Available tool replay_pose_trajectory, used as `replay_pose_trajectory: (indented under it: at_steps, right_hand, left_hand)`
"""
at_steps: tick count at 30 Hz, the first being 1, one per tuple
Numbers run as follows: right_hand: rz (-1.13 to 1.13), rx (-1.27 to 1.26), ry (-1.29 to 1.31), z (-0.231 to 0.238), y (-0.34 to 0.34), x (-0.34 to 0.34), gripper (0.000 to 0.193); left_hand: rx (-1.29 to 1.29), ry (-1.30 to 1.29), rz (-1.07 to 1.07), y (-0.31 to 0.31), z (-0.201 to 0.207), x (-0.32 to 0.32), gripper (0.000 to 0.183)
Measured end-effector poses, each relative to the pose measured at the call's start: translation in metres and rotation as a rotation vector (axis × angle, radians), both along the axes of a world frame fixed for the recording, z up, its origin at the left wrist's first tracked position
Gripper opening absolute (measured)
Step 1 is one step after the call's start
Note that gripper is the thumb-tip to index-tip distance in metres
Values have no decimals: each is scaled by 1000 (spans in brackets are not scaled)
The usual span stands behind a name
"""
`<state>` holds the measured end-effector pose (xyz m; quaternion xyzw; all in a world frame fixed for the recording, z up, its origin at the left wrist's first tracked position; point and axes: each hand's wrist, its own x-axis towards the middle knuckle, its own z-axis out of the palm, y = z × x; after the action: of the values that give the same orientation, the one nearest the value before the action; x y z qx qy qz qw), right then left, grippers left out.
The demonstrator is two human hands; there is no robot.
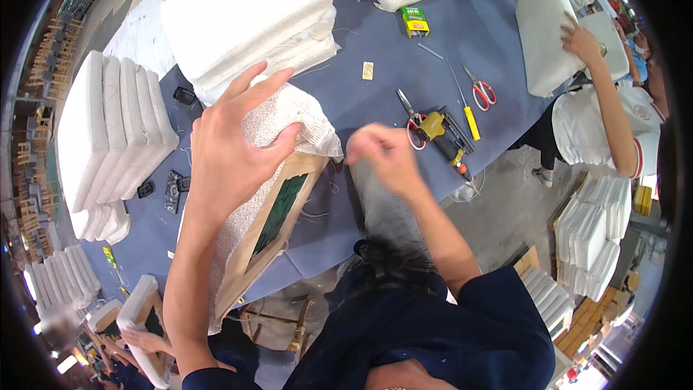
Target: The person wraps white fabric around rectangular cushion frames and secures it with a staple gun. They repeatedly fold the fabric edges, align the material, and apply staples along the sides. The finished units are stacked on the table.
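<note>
A seat cushion with a wooden frame (268, 251) stands tilted on its edge before me, its dark green webbing showing. Cream textured fabric (287, 114) covers its other side and bunches loosely at the upper corner. My left hand (234, 137) is at that corner, fingers spread and raised, the thumb against or just over the fabric. To the right of the fabric's loose edge is my right hand (382, 155), blurred, its fingers curled. Whatever they pinch, if anything, is hidden. Beyond it lie a yellow-and-black staple gun (437, 128) and red-handled scissors (413, 123).
Cushion stacks stand at the left (119, 130) and back (249, 18). On the blue-grey table (336, 235) lie a yellow-handled screwdriver (471, 123), a second pair of scissors (485, 92) and a green-and-yellow box (415, 22). A co-worker's hand (581, 42) touches a cushion at the right.
</note>
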<state>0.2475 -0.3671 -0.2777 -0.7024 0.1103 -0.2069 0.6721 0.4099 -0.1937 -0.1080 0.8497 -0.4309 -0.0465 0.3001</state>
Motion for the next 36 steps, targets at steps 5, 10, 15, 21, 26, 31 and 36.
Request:
replay_pose_trajectory:
  at_steps: [5,10,15,21,26,31,36]
  right_hand:
    - [-539,-978,706,-170,-140,-108,56]
    - [-284,-792,1023,-235,-172,-136,91]
    - [-124,-827,605,-228,-241,-162,84]
    - [-177,92,549,-14,-101,-102,23]
    - [-80,236,317,53,-22,-98,26]
    - [-88,1,380,91,39,-71,20]
    - [-68,-178,179,67,38,-62,17]
  left_hand:
    - [34,-16,26,5,3,-3,62]
    - [108,-1,43,7,-1,-7,59]
    - [35,-66,3,8,-2,-13,58]
    - [68,-114,57,17,-10,-20,56]
    - [36,-140,48,14,-12,-24,56]
    - [49,-153,59,15,-11,-25,60]
    - [76,-107,50,14,-7,-30,63]
